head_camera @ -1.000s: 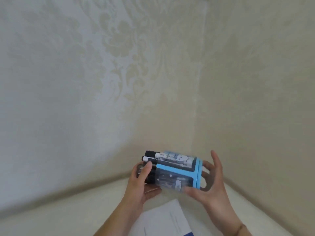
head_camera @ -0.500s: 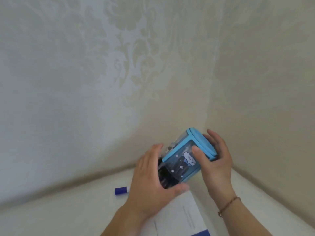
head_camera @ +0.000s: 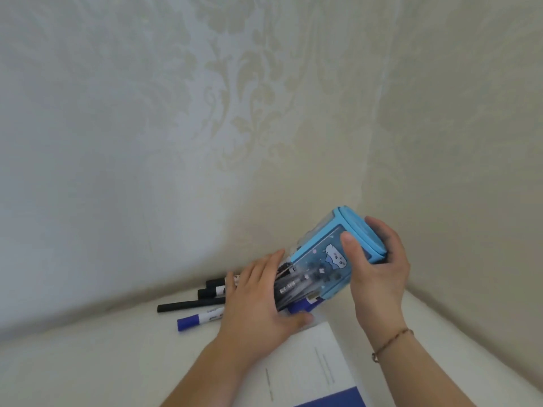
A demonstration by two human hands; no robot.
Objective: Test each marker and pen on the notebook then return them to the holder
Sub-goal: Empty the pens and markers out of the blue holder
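My right hand grips the blue pen holder near its base, tipped mouth-down to the left above the table. Pens and markers slide out of its mouth. My left hand lies flat over the spilling pens, fingers straight. To its left on the table lie two black-capped markers, a long black pen and a blue-capped marker. A blue marker end shows under the holder. The open white notebook lies in front, below both hands.
The white table sits in a corner between two cream patterned walls. A dark blue cover edge of the notebook shows at the bottom.
The holder tipped from sideways to mouth-down. Several pens and markers slid out onto the table to the left. My left hand dropped from the holder's mouth onto the pens.
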